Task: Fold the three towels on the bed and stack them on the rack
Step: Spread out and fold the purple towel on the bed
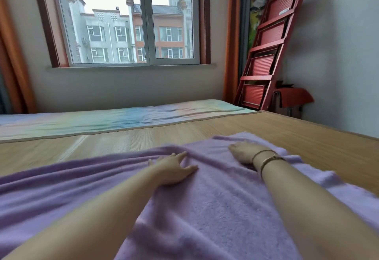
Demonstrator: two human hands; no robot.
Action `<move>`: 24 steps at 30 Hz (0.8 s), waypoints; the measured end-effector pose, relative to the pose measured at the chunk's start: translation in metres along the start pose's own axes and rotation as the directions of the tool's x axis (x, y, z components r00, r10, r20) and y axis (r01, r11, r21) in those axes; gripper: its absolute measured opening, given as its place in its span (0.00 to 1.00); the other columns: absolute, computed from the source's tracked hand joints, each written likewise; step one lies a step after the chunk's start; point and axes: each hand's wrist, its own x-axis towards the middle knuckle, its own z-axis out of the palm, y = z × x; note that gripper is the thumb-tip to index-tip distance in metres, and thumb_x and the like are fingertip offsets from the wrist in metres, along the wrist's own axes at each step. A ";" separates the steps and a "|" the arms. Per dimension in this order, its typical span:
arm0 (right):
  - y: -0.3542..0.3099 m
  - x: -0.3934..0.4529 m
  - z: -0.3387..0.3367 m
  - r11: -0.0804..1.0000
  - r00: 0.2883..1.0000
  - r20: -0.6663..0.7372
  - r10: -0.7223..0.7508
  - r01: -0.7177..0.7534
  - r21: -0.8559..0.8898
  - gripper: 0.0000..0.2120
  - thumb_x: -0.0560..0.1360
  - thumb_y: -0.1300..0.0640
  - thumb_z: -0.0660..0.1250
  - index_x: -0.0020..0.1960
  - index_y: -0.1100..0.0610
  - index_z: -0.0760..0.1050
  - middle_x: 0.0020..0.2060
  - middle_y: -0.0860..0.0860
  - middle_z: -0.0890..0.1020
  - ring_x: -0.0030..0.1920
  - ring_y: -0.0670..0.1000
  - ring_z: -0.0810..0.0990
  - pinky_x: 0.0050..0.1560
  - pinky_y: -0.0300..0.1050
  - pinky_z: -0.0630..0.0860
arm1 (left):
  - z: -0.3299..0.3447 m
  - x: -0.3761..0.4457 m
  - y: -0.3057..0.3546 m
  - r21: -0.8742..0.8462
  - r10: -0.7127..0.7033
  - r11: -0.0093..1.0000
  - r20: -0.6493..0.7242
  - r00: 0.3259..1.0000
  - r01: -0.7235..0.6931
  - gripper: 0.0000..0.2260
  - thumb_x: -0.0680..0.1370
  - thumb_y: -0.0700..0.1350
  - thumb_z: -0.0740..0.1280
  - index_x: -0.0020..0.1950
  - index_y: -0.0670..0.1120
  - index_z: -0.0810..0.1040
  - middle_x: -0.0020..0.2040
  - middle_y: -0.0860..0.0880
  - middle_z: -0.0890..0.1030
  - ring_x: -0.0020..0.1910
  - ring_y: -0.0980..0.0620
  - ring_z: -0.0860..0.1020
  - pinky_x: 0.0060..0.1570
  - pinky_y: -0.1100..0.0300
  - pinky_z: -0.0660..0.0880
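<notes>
While the purple towel (pixel 205 208) lies spread over the near edge of the bed (pixel 297 136), I have both palms flat on it. Nearest me the pile is smooth. Farther out my left hand (pixel 174 170) rests open, fingers straight and slightly fanned, just short of a long ridge of bunched cloth that runs off toward the left edge. My right hand (pixel 244 153), bracelets (pixel 266 158) at the wrist, presses flat near the towel's far border, fingers together as far as I can tell.

I judge this to be the smoothing before a fold, on the first towel I can see; the other two are not in view. To do it well I would sweep the left palm outward along that ridge while the right pins the cloth, so the wrinkle leaves at the border rather than being folded in. Corners should meet squarely.

Beyond the towel lie the bare woven mat (pixel 143 138) and a pastel sheet (pixel 123 116) at the far edge. A red rack (pixel 270 50) leans in the far right corner.
</notes>
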 end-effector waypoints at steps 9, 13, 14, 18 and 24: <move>-0.016 -0.021 -0.006 0.997 0.964 -0.256 -0.068 0.057 -0.052 0.26 0.79 0.47 0.45 0.74 0.52 0.60 0.74 0.53 0.63 0.75 0.54 0.57 0.73 0.58 0.53 | 0.002 -0.004 -0.007 -0.096 0.045 0.994 -0.108 0.993 -0.055 0.31 0.77 0.68 0.51 0.77 0.59 0.54 0.78 0.55 0.55 0.77 0.48 0.53 0.73 0.38 0.46; -0.096 -0.079 -0.021 0.965 0.941 -0.216 -0.261 0.261 -0.029 0.23 0.80 0.49 0.47 0.73 0.52 0.62 0.74 0.55 0.63 0.75 0.56 0.56 0.71 0.57 0.56 | -0.024 -0.053 -0.049 -0.112 0.026 0.993 -0.155 0.988 -0.044 0.28 0.77 0.66 0.55 0.76 0.57 0.60 0.75 0.56 0.64 0.74 0.49 0.62 0.72 0.40 0.54; -0.118 -0.095 -0.020 0.946 0.928 -0.192 -0.320 0.323 -0.018 0.23 0.80 0.49 0.47 0.74 0.52 0.61 0.74 0.55 0.63 0.75 0.56 0.56 0.72 0.57 0.56 | -0.031 -0.071 -0.063 -0.130 0.026 0.990 -0.167 0.986 -0.048 0.28 0.78 0.64 0.56 0.75 0.57 0.61 0.74 0.55 0.66 0.73 0.50 0.64 0.72 0.42 0.57; -0.213 -0.174 -0.004 0.830 0.829 -0.121 -0.547 0.555 0.049 0.23 0.81 0.51 0.50 0.75 0.53 0.61 0.74 0.54 0.64 0.74 0.54 0.61 0.71 0.53 0.60 | -0.064 -0.164 -0.143 -0.125 -0.071 0.991 -0.150 0.986 0.052 0.22 0.78 0.59 0.61 0.71 0.55 0.68 0.70 0.51 0.72 0.68 0.48 0.70 0.69 0.48 0.63; -0.377 -0.311 0.032 0.656 0.670 -0.051 -0.741 0.737 0.161 0.22 0.78 0.53 0.58 0.70 0.55 0.66 0.68 0.53 0.72 0.66 0.56 0.70 0.64 0.50 0.69 | -0.127 -0.360 -0.320 0.080 -0.402 0.906 -0.134 0.906 0.415 0.19 0.77 0.57 0.61 0.67 0.54 0.72 0.68 0.52 0.74 0.66 0.49 0.72 0.63 0.53 0.69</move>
